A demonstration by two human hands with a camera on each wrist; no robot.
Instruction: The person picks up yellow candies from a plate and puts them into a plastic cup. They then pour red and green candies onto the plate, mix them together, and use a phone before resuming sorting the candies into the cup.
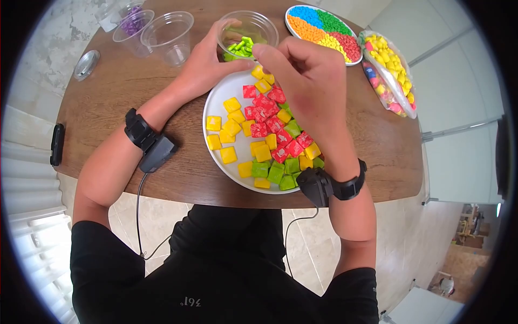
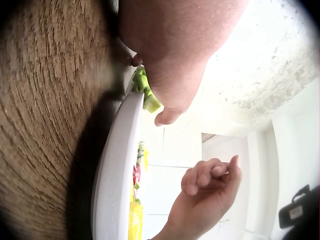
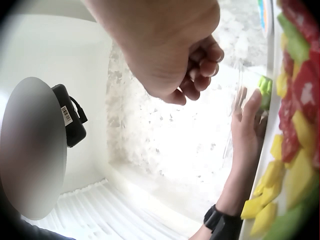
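Observation:
My left hand (image 1: 208, 63) grips a clear plastic cup (image 1: 268, 27) from its left side, at the far edge of the white plate. Bright green wrapped candies (image 1: 241, 48) lie inside the cup. Over the cup's near right side hovers my right hand (image 1: 313, 75), its fingers loosely bent, the thumb extended in the left wrist view, and nothing showing between them. Below it, the round plate (image 1: 222, 90) bears square wrapped candies: red ones (image 1: 264, 105) mainly in the middle, yellow ones (image 1: 229, 155) mostly at the left, green ones (image 1: 275, 174) toward the near side.
Two more clear cups stand at the back left, an unfilled cup (image 1: 168, 35) and one with purple pieces (image 1: 132, 22). A round lid (image 1: 86, 65) lies further left. At the back right are a dish of sorted coloured pieces (image 1: 318, 32) and a bag of yellow and pink items (image 1: 391, 67).

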